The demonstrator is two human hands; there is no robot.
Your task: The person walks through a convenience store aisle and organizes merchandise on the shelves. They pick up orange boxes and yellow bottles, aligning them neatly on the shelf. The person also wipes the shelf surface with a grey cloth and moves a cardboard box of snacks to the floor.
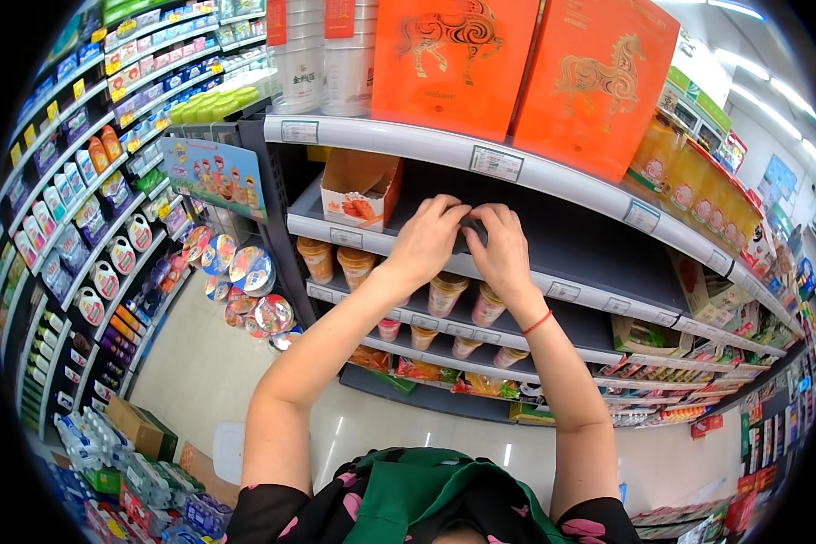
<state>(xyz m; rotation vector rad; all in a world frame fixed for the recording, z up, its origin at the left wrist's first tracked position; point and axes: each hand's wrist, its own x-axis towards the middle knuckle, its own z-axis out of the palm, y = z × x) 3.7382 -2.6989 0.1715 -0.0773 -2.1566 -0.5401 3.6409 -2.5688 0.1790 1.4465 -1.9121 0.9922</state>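
Observation:
Both hands are together over a dark store shelf (585,251), at its front edge. My left hand (430,238) has its fingers bent towards the right hand. My right hand (502,248), with a red string on the wrist, has its thumb and fingers curled around a small dark thing (464,239) between the hands; what it is cannot be told, nor which hand holds it. An open cardboard display box (360,194) stands left of the hands on the same shelf. On the shelf below, lidded cups (447,294) stand under the hands.
Large orange gift boxes (455,68) with horse pictures and stacked clear plastic cups (299,75) stand on the shelf above. Jars (693,183) line its right part. Instant noodle tubs (248,272) hang in a cluster at the left. Cartons (139,428) and wrapped bottles lie at the lower left.

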